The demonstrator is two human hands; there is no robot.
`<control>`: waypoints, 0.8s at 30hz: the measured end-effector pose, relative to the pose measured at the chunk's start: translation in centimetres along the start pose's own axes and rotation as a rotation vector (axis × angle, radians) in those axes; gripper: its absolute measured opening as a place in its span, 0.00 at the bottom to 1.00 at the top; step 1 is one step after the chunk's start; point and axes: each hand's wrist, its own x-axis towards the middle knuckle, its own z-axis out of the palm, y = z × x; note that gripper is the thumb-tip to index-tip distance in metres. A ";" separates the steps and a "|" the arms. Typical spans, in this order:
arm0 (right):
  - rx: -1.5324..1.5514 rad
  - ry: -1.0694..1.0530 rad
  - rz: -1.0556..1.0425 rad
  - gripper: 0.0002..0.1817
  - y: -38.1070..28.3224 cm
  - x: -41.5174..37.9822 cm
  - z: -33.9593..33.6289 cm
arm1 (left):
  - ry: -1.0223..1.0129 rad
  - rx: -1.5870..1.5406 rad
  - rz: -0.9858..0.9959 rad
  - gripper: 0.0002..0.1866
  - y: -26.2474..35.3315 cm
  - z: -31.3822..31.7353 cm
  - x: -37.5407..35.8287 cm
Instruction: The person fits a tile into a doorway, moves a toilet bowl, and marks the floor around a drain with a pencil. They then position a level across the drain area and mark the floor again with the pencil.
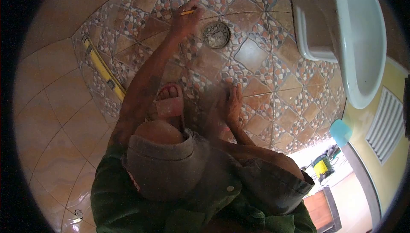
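My left hand [188, 17] reaches out over the patterned floor, its fingers closed round a short yellow pencil [187, 13]. Just to the right of that hand is a round hole [216, 35] in the tiles, with grey, rough mortar-like material inside. My right hand [232, 105] is down near the floor in front of my knees. Its fingers look stretched out and nothing shows in them, though the area beside it is blurred. A pink sandal [169, 106] on my left foot lies between the two arms.
A yellow spirit level [102, 69] lies along the left wall's base. At the right stand a white ceramic basin [363, 41] and its pedestal [304, 28]. A turquoise container [341, 132] and a black-and-yellow container [322, 167] are by the doorway. A louvred vent [385, 124] is in the yellow wall.
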 end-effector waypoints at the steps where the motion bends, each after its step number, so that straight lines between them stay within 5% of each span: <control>1: -0.020 0.002 -0.022 0.23 -0.2 0.0 -0.2 | -0.012 0.113 -0.006 0.16 0.1 -0.1 -0.3; 3: -0.018 0.012 -0.031 0.22 -0.6 0.4 -0.6 | -0.036 0.338 -0.005 0.16 0.6 -0.2 0.1; 6: 0.030 0.013 0.001 0.21 -1.8 0.5 -1.3 | -0.121 -0.033 -0.060 0.16 0.7 -0.5 -0.1; 9: 0.084 0.021 0.029 0.21 -3.3 0.7 -1.9 | -0.167 -0.068 -0.016 0.16 0.3 -1.1 0.1; 11: 0.133 0.025 0.051 0.20 -4.7 0.5 -2.3 | -0.015 -0.312 -0.026 0.16 -1.3 -1.9 -1.8; 14: 0.191 0.016 0.094 0.21 -2.4 -0.9 -1.3 | -0.007 0.304 0.107 0.18 -3.8 -7.3 -5.1; 18: 0.110 -0.023 0.113 0.21 5.0 -2.5 2.2 | 0.000 1.320 0.279 0.19 -14.9 -20.8 -16.6; 21: 0.115 -0.012 0.118 0.21 3.7 -1.9 1.8 | -0.155 1.223 0.024 0.19 -14.4 -22.5 -18.7; 24: 0.137 -0.021 0.139 0.21 2.7 -1.2 1.8 | -0.181 1.079 -0.016 0.20 -11.1 -20.8 -18.0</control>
